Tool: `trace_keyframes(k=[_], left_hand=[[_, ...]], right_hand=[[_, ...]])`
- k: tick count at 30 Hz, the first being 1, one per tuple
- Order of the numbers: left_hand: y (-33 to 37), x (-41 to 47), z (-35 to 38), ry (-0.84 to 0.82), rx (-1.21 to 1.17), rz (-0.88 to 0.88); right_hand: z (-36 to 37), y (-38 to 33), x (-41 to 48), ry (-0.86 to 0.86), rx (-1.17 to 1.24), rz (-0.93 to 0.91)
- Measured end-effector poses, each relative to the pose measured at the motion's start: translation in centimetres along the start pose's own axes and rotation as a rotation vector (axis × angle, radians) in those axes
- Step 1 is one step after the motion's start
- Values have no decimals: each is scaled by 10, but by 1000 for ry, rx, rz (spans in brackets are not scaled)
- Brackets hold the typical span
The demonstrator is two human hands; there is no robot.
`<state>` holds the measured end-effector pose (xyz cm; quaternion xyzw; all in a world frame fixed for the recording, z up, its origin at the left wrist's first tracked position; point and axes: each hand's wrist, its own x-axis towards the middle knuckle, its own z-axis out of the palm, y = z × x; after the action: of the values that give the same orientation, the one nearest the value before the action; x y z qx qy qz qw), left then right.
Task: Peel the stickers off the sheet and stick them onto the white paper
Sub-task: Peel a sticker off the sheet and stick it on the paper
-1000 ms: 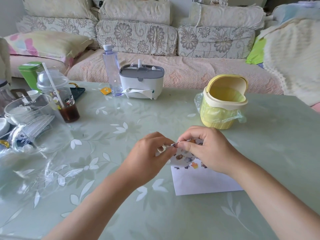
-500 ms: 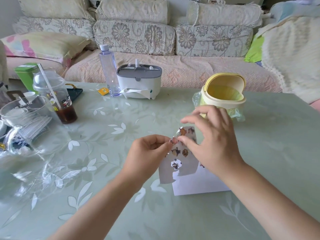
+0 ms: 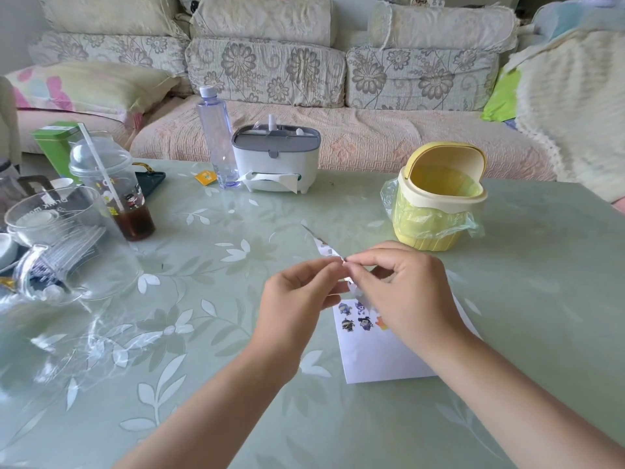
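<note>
Looking down through the head camera, I see the two hands meet above the pale green table (image 3: pixel 203 350) with white leaves on it. The left hand (image 3: pixel 297 299) and the right hand (image 3: pixel 409 299) both pinch the thin, shiny sticker sheet (image 3: pixel 324 246) between thumb and first finger, and their fingertips almost touch each other. The other fingers of the right hand are loosely curled. The sheet is up in the air, turned so I see it nearly edge-on, with its far end pointing up and to the left. I cannot tell if a sticker is coming off. Under the hands lies the flat white paper (image 3: pixel 378 357) on the table. A few small cartoon stickers (image 3: pixel 355 316) sit near its top edge, partly hidden by the right hand. A small yellow plastic bin (image 3: pixel 439 204) with a bag inside stands farther back, well apart.
</note>
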<state>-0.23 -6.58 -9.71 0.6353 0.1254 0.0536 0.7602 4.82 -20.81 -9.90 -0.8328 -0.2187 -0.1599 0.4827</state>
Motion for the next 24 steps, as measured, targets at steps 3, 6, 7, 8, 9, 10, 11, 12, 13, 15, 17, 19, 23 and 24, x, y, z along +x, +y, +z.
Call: trace_keyframes(k=[3, 6, 7, 8, 9, 10, 11, 12, 13, 15, 17, 19, 23, 24], left_hand=[[-1, 3, -2, 14, -50, -34], [0, 3, -3, 36, -82, -46], [0, 3, -4, 43, -80, -42], [0, 3, -4, 49, -67, -32], [0, 3, -5, 54, -47, -19], [-1, 3, -5, 61, -25, -4], [-2, 3, -5, 69, -5, 11], [-2, 3, -5, 73, 13, 25], [-3, 4, -5, 74, 27, 36], [-4, 5, -7, 65, 46, 49], [-5, 7, -9, 39, 48, 48], [-4, 8, -10, -9, 0, 27], [-4, 9, -9, -42, -143, -20], [-4, 9, -9, -47, -177, -33]], right_hand=[[4, 5, -3, 32, -185, -257], [6, 5, -5, 25, -212, -301], [6, 4, -5, 12, -191, -289], [6, 4, -4, -3, -167, -271], [6, 4, -4, -18, -147, -252], [6, 4, -3, -32, -130, -236], [6, 4, -3, -47, -115, -217], [6, 4, -3, -65, -96, -187], [6, 3, -3, -82, -70, -143], [4, 3, 1, -117, 14, -10], [2, 4, 4, -145, 110, 126], [-1, 6, 5, -137, 151, 198], [-5, 5, 6, -122, 192, 227], [-5, 4, 6, -123, 184, 199]])
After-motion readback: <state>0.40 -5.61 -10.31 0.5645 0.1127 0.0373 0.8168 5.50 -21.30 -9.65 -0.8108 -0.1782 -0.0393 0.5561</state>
